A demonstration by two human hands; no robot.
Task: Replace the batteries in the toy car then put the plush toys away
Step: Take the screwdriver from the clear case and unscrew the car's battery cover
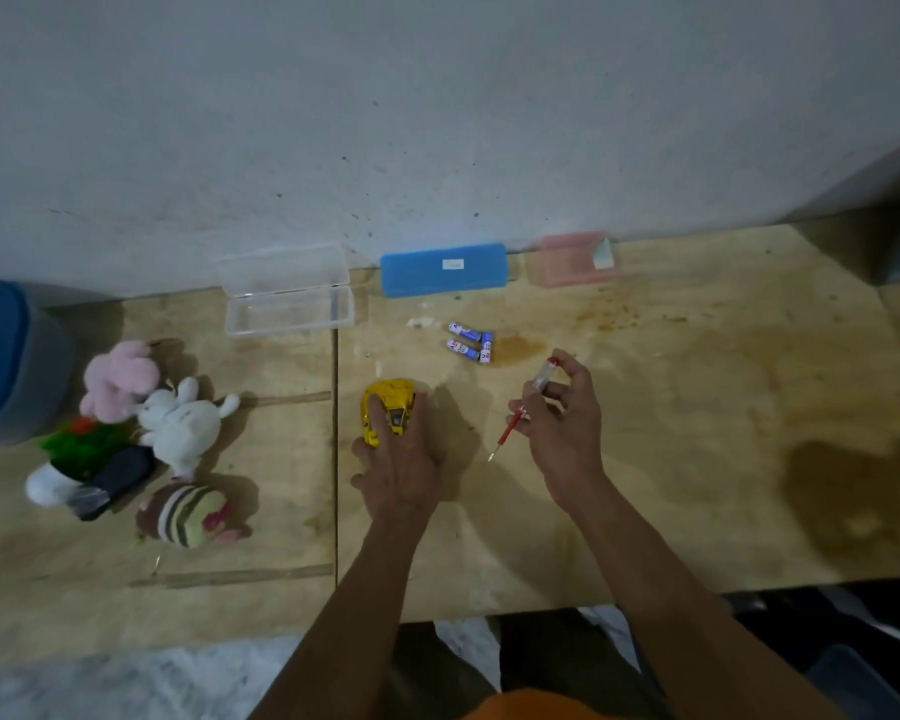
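Three small blue-and-white batteries (471, 343) lie on the plywood worktop (697, 407), just beyond the shiny yellow toy car (385, 402). Left hand (398, 472) presses straight fingers on the car. Right hand (562, 426) pinches a red-handled screwdriver (520, 410), tip angled down.

The batteries (470, 343) carried red and blue printing on white wrappers; a letter resembling "A" showed on two of them, but no word could be made out. A small white label sat on the blue case (444, 269), its writing too small to read.
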